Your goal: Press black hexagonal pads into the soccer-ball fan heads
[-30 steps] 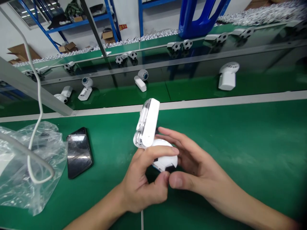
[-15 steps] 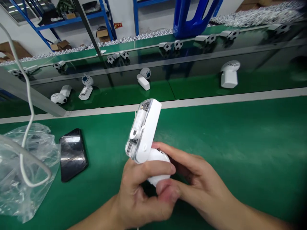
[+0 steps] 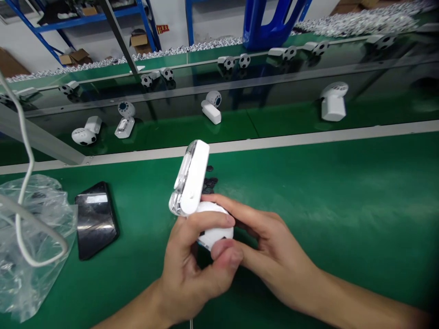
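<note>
While both hands stay close around it, a white football-patterned plastic ball (image 3: 216, 230) sits cupped just above the green conveyor belt (image 3: 343, 192), joined to a white rectangular housing (image 3: 190, 178) with clear plastic edges that points away from the person. The left hand (image 3: 192, 269) is nearly closed, its fingers lying across the ball. The half-closed right hand (image 3: 274, 251) grips the far side, and both thumbs meet in front. Keeping them low leaves the housing unobstructed.

Small black pieces (image 3: 209, 183) lie just beyond. To the left are a black smartphone (image 3: 96, 219), a clear plastic bag (image 3: 30, 246) and a white cable (image 3: 20, 192). Farther off, a similar white unit (image 3: 332, 103) stands past a grey rail (image 3: 291, 142).
</note>
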Demonstrator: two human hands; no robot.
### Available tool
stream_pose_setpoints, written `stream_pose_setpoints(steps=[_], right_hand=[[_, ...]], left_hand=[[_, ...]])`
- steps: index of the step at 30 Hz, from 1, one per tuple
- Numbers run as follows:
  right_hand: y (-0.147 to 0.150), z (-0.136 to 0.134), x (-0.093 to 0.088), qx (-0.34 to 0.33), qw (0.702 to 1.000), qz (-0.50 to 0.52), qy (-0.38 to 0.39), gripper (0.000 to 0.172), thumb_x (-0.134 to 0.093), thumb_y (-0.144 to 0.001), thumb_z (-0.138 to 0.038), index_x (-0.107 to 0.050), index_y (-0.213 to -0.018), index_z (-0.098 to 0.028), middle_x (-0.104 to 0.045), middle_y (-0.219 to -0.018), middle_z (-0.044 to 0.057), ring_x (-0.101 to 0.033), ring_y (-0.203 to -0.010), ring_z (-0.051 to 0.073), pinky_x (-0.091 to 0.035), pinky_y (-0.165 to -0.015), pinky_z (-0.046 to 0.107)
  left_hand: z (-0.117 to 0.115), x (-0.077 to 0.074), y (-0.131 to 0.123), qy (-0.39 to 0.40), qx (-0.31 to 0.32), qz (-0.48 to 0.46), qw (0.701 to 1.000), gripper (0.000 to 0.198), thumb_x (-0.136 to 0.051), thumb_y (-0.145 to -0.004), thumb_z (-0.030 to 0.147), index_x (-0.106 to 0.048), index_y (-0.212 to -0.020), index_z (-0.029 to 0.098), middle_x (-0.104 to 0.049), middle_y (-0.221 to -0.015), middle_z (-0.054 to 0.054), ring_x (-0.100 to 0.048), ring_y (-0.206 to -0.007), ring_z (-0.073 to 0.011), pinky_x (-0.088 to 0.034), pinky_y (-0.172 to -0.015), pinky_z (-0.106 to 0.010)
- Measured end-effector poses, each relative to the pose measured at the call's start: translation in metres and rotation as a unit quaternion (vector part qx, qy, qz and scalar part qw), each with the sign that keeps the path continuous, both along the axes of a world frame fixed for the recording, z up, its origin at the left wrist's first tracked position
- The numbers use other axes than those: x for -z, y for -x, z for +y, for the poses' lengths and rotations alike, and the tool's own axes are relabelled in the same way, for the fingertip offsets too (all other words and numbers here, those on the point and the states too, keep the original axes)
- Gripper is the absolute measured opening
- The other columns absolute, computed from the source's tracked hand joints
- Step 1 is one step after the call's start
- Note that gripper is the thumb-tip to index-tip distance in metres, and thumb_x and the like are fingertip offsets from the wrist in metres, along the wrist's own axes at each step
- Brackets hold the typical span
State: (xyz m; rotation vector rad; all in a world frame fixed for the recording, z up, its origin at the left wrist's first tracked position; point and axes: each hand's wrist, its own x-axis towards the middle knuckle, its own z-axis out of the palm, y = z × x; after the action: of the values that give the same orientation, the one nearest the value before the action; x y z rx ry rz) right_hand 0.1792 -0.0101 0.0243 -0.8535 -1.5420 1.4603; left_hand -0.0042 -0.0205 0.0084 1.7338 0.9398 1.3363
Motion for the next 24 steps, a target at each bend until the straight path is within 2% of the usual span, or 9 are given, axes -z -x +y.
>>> stream_pose_setpoints(steps=[3, 5, 7, 8, 11, 14, 18, 21, 24], right_hand=[[-0.007, 0.006, 0.001, -0.008, 1.000, -0.016, -0.012, 0.058, -0.083, -0.101, -0.034, -0.064, -0.154, -0.046, -0.073, -0.152, -0.007, -0.071, -0.137, 0.020, -0.058, -0.116, 0.030], [-0.019, 0.017, 0.003, -0.016, 1.000, -0.022, -0.012, 0.068, -0.085, -0.100, -0.037, -0.057, -0.161, -0.045, -0.070, -0.156, -0.002, -0.071, -0.138, 0.023, -0.062, -0.113, 0.036], [-0.034, 0.032, 0.007, 0.022, 0.997, -0.061, -0.043, 0.061, -0.081, -0.103, -0.041, -0.058, -0.160, -0.041, -0.072, -0.152, 0.002, -0.074, -0.131, 0.025, -0.066, -0.105, 0.039], [-0.041, 0.039, 0.010, 0.052, 0.989, -0.106, -0.084, 0.051, -0.078, -0.105, -0.041, -0.065, -0.154, -0.037, -0.075, -0.146, 0.004, -0.076, -0.127, 0.025, -0.067, -0.102, 0.040], [-0.054, 0.054, 0.026, 0.078, 0.923, -0.281, -0.251, 0.022, -0.071, -0.109, -0.028, -0.080, -0.128, -0.025, -0.081, -0.129, 0.009, -0.076, -0.120, 0.028, -0.065, -0.102, 0.045], [-0.050, 0.059, 0.040, 0.017, 0.884, -0.328, -0.331, 0.022, -0.066, -0.110, -0.020, -0.079, -0.128, -0.018, -0.083, -0.123, 0.012, -0.075, -0.116, 0.028, -0.064, -0.100, 0.045], [-0.036, 0.059, 0.051, -0.021, 0.876, -0.327, -0.353, 0.023, -0.062, -0.112, -0.023, -0.082, -0.125, -0.020, -0.084, -0.119, 0.012, -0.074, -0.110, 0.029, -0.064, -0.096, 0.047], [-0.028, 0.058, 0.053, -0.012, 0.878, -0.328, -0.349, 0.024, -0.060, -0.112, -0.024, -0.084, -0.113, -0.019, -0.083, -0.109, 0.014, -0.074, -0.102, 0.031, -0.064, -0.091, 0.050], [-0.019, 0.052, 0.047, 0.026, 0.892, -0.307, -0.330, 0.025, -0.057, -0.112, -0.023, -0.080, -0.108, -0.018, -0.081, -0.106, 0.015, -0.076, -0.098, 0.029, -0.065, -0.088, 0.047]], left_hand=[[0.000, 0.001, 0.000, 0.022, 0.028, -0.023, 0.999, 0.031, -0.087, -0.093, 0.027, -0.076, -0.122, 0.030, -0.075, -0.110, 0.000, -0.072, -0.092, -0.0146, -0.059, -0.087, -0.023], [0.005, 0.002, 0.003, 0.036, 0.037, -0.076, 0.996, 0.040, -0.092, -0.091, 0.030, -0.074, -0.127, 0.033, -0.076, -0.121, -0.002, -0.074, -0.103, -0.0171, -0.061, -0.089, -0.024], [0.013, 0.002, 0.008, 0.055, 0.026, -0.148, 0.987, 0.049, -0.092, -0.090, 0.031, -0.069, -0.133, 0.033, -0.074, -0.128, -0.004, -0.076, -0.102, -0.0186, -0.063, -0.086, -0.026], [0.018, 0.002, 0.010, 0.068, 0.013, -0.181, 0.981, 0.052, -0.091, -0.091, 0.029, -0.065, -0.136, 0.033, -0.074, -0.129, -0.005, -0.077, -0.098, -0.0185, -0.065, -0.084, -0.027], [0.030, 0.000, 0.015, 0.122, -0.029, -0.243, 0.962, 0.053, -0.081, -0.098, 0.022, -0.053, -0.142, 0.032, -0.076, -0.121, -0.006, -0.081, -0.087, -0.0184, -0.070, -0.081, -0.032], [0.035, -0.003, 0.014, 0.201, -0.064, -0.253, 0.944, 0.053, -0.075, -0.104, 0.028, -0.044, -0.147, 0.034, -0.080, -0.114, -0.006, -0.086, -0.082, -0.0222, -0.073, -0.077, -0.035], [0.032, -0.004, 0.012, 0.247, -0.059, -0.209, 0.944, 0.060, -0.071, -0.107, 0.044, -0.033, -0.153, 0.035, -0.082, -0.106, -0.006, -0.086, -0.073, -0.0255, -0.072, -0.067, -0.036], [0.029, -0.001, 0.015, 0.254, -0.043, -0.178, 0.950, 0.062, -0.069, -0.108, 0.047, -0.030, -0.155, 0.035, -0.078, -0.091, 0.000, -0.077, -0.062, -0.0186, -0.063, -0.056, -0.028], [0.028, 0.005, 0.015, 0.257, -0.041, -0.178, 0.949, 0.057, -0.071, -0.107, 0.043, -0.037, -0.153, 0.035, -0.068, -0.089, 0.004, -0.063, -0.062, -0.0113, -0.055, -0.056, -0.022]])
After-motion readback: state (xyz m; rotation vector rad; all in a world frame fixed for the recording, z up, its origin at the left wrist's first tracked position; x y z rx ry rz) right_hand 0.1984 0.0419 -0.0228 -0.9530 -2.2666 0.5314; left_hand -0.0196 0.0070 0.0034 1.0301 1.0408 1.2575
